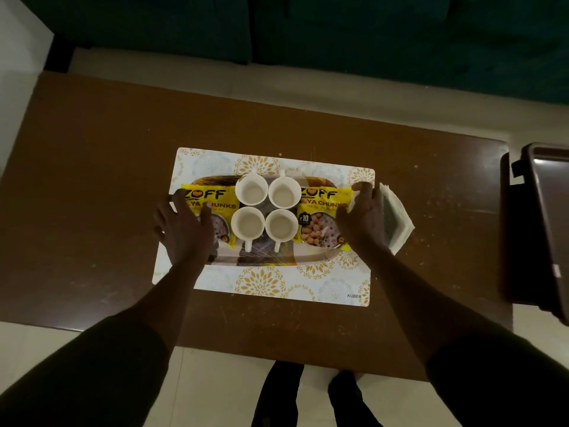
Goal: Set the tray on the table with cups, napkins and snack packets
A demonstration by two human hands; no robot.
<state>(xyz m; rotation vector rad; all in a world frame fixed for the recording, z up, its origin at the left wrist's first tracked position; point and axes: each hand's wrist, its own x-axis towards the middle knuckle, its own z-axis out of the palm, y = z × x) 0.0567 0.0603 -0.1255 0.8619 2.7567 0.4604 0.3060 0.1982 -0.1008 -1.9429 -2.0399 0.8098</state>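
Tray (pixel 264 257) with a dark patterned face lies on a floral placemat (pixel 261 282), which sits near the middle of the brown table (pixel 92 180); four white cups (pixel 266 208) stand on the tray in a tight two-by-two block, the far pair with handles pointing far, the near pair with handles pointing near; all four look empty; a yellow snack packet (pixel 212 208) lies flat on the tray's left end and a second yellow snack packet (pixel 320 217) lies on its right end, each just beside the cups; the left hand (pixel 184 229) rests over the left packet and the tray's left edge, fingers spread and loosely curled, though whether they grip the rim I cannot tell; the right hand (pixel 363 214) lies over the tray's right end, fingers bent over the edge, its hold likewise unclear; a stack of white napkins (pixel 397 217) lies on the table just right of the placemat, partly behind the right hand; a dark plastic bin (pixel 542 226) stands at the far right, past the table's end.
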